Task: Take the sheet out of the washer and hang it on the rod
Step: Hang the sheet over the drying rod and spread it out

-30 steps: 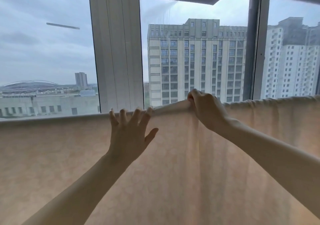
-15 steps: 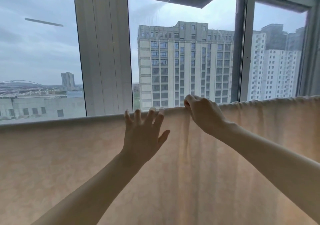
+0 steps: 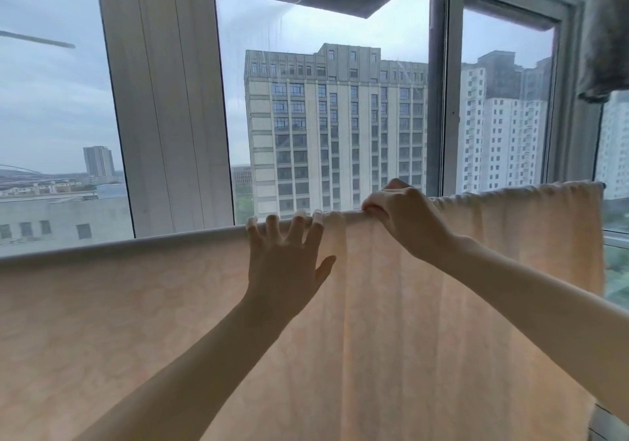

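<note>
Item: sheet (image 3: 170, 321), pale peach, thin enough to let daylight through. Location: draped over the rod (image 3: 603, 185) in front of the window (image 3: 340, 117), hanging down on the near side below both sets of fingertips. From where I stand it runs out left and right of the hands.

Left hand (image 3: 286, 263): palm flat on the cloth, fingers (image 3: 272, 233) straight and fanned wide, tips at the top fold, thumb out to the side. It holds nothing and only presses.

Right hand (image 3: 405, 219): just beside the left fingertips, knuckles up, fingers (image 3: 374, 211) curled, pinching the fold where it crosses the rod.

Condition of cloth: smooth to the outside of the left fingers; gathered in small pleats beyond the right fingers, with long vertical creases below them.

Progress, as judged: sheet out of the washer and hung. What looks left is spreading the bunched stretch and evening it out.

Not determinable: the rod itself, wrapped by cloth except for a tip past the sheet's far edge; the sheet's lower hem and left end, both cut off; how much hangs on the window side; the washer, nowhere in view. A grey cloth (image 3: 609, 32) hangs above the right fingers, only partly in frame.
</note>
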Available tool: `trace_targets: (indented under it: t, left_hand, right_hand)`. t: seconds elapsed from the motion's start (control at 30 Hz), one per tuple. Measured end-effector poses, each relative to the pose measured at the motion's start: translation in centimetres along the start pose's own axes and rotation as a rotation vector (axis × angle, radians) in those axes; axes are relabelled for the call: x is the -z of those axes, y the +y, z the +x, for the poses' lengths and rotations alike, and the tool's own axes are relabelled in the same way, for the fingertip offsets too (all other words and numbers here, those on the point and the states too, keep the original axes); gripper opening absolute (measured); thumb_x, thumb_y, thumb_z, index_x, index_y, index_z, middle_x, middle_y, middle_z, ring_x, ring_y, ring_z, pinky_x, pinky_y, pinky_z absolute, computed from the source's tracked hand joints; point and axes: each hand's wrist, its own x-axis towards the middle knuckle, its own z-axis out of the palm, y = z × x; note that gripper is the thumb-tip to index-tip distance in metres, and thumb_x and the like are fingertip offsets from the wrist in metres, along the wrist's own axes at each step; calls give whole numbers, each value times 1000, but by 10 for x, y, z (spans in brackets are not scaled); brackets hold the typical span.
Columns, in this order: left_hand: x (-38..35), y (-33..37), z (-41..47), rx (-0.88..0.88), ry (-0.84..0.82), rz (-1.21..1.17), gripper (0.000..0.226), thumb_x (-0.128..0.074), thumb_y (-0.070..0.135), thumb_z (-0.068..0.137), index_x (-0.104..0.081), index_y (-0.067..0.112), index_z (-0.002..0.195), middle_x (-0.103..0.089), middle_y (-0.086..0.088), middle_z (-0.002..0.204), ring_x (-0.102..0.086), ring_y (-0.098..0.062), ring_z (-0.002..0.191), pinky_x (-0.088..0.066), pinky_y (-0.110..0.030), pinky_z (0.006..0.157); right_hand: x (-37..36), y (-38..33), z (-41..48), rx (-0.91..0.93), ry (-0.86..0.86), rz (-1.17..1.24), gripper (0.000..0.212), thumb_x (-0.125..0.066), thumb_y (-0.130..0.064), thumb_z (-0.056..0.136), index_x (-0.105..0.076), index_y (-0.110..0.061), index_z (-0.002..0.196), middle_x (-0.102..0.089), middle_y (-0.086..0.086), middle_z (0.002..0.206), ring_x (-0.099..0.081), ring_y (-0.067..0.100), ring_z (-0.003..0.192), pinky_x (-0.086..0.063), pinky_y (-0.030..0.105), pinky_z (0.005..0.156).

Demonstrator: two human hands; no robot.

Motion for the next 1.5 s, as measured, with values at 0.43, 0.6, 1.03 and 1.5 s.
trace_targets:
  t: [0.43, 0.6, 1.03, 1.5]
  left_hand:
    - [-8, 1, -3, -19, 85, 19, 66, -49, 57, 88, -44, 18, 141, -52, -6, 138, -54, -42, 108, -32, -64, 98]
    - [-13, 17, 9, -44, 105, 3, 63, -48, 56, 87, -45, 19, 139, -53, -5, 136, -55, -40, 102, -36, -61, 94]
    - [-31, 79, 47, -32, 92, 3, 63, -54, 58, 84, -49, 23, 136, -58, -2, 132, -59, -35, 102, -37, -57, 90]
    - [-39, 93, 51, 65, -1, 96, 66, -39, 67, 87, -43, 29, 140, -53, -2, 136, -53, -42, 112, -30, -64, 99]
  right_hand:
    - [2, 24, -2, -136, 42, -281, 12, -55, -7, 95, -65, -8, 103, -69, 8, 99, -59, 23, 99, -42, 35, 91]
    - [-1, 27, -2, -158, 55, -289, 11, -57, -5, 94, -65, -11, 100, -70, 5, 97, -60, 21, 94, -43, 33, 87]
    - [-3, 55, -13, -43, 63, -157, 9, -56, -15, 96, -64, -10, 96, -65, 3, 93, -60, 19, 88, -46, 29, 80]
    - [1, 134, -31, 13, 13, 89, 14, -56, -20, 95, -65, -9, 95, -68, 3, 89, -59, 20, 89, -53, 43, 76]
